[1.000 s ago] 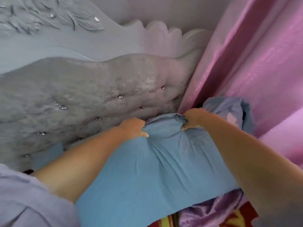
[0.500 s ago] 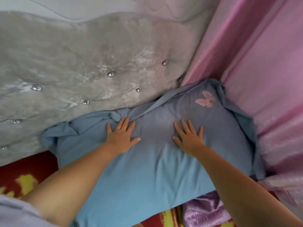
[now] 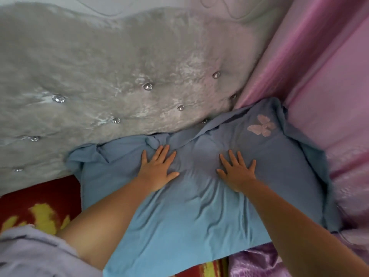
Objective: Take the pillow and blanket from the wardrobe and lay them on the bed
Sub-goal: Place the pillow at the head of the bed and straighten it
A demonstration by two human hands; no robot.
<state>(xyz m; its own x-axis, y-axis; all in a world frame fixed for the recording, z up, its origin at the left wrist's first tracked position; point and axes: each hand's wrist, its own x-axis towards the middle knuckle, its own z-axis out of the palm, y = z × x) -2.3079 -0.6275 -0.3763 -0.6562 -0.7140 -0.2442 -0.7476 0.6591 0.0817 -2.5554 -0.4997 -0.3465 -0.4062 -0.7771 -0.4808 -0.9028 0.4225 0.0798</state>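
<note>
Both hands had barely shifted: my left hand and right hand lay flat, fingers spread, gripping nothing, pressing the pillow against the headboard. Smoothing outward evenly seemed wisest.

The blue fabric pillow with a pink butterfly patch lies on the red-and-yellow patterned bed cover, its far edge against the grey tufted velvet headboard, the pink satin curtain right. Left hand and right hand rest flat on it.
</note>
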